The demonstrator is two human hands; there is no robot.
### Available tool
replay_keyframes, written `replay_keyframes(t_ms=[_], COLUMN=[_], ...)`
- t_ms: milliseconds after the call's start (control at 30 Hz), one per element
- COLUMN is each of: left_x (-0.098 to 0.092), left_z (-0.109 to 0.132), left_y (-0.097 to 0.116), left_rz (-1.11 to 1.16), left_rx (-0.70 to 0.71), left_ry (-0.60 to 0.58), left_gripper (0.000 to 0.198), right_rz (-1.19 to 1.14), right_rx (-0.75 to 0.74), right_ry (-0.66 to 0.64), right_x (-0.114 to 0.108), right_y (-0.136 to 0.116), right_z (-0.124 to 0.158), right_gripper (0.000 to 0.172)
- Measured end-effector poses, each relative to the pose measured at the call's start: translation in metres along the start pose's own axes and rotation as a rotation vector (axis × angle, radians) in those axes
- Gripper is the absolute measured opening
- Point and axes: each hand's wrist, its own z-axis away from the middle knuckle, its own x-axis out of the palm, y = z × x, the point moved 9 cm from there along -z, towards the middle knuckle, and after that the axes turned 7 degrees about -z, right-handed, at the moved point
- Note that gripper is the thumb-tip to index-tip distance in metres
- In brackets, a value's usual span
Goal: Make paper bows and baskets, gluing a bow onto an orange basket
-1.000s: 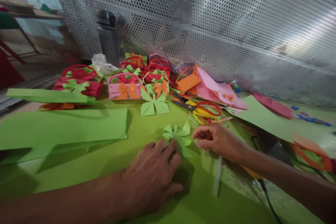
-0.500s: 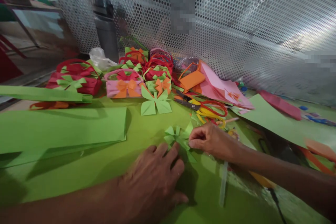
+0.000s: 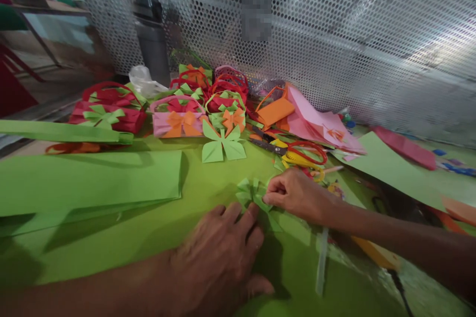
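Observation:
A light green paper bow [image 3: 247, 189] with cut, fanned ends lies on the green table in front of me. My left hand [image 3: 226, 247] rests palm down below it, fingers stretched out, the index fingertip on the bow's lower edge. From the right, my right hand [image 3: 297, 193] has thumb and fingers closed in a pinch at the bow's right side. Its fingertips partly cover that side. Just beyond the hands stands a butterfly-shaped green paper piece [image 3: 223, 146]. Scissors [image 3: 288, 151] with red and yellow handles lie behind my right hand.
Green sheets [image 3: 89, 178] lie at left. Small paper handbags with bows [image 3: 178, 123] stand along the back beside a grey bottle [image 3: 151, 44]. Pink sheets [image 3: 316, 126] are piled at back right. A translucent stick [image 3: 322, 262] and an orange tool with black cord [image 3: 377, 253] lie under my right forearm.
The view has shifted slightly, so most things sit a little further right. Both hands stay at the bow, the right hand pinching a little closer over its right side.

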Motion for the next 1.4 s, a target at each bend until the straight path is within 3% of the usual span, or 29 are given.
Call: replay_keyframes(t_ms=[233, 700, 1133, 1400], left_x=[0.001, 0.003, 0.002, 0.006], left_z=[-0.003, -0.006, -0.010, -0.008], left_y=[0.000, -0.002, -0.002, 0.000], left_rz=[-0.029, 0.047, 0.076, 0.048], left_rx=[-0.003, -0.044, -0.069, -0.076], left_ry=[0.031, -0.027, -0.118, -0.109], left_gripper=[0.053, 0.055, 0.066, 0.072], right_rz=[0.016, 0.095, 0.165, 0.138], right_rx=[0.038, -0.003, -0.005, -0.004], right_ry=[-0.001, 0.046, 0.031, 0.020], right_x=[0.001, 0.001, 0.003, 0.002], right_y=[0.003, 0.002, 0.002, 0.004], right_z=[-0.003, -0.006, -0.006, -0.004], right_gripper=[0.023, 0.027, 0.025, 0.020])
